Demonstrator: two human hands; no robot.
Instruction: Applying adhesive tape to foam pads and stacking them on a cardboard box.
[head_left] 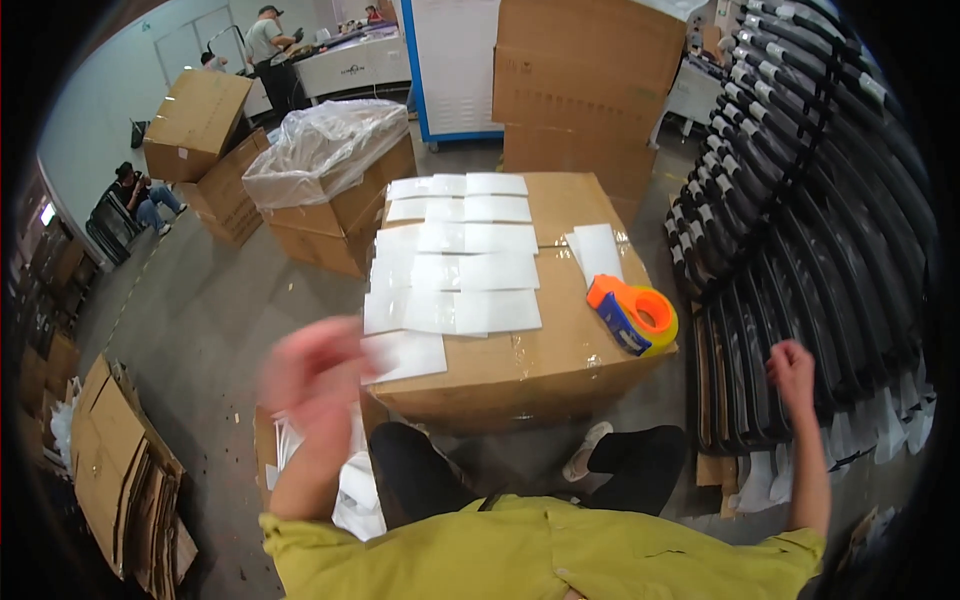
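Observation:
My left hand is smeared by motion at the front left of a cardboard box. Its fingertips overlap the edge of a white sheet, and whether it grips the sheet cannot be made out. Rows of white rectangular pieces overlap across the box top, with what look like clear strips on them. A tape dispenser in orange, blue and yellow lies at the right corner, below a few loose white strips. Off to the right, my right hand is closed beside a stack of black curved parts; anything inside it is hidden.
An open carton with white pieces stands by my left leg. Flattened cardboard leans at the lower left. Behind the box are a plastic-lined carton and a tall cardboard box. Other people are farther back.

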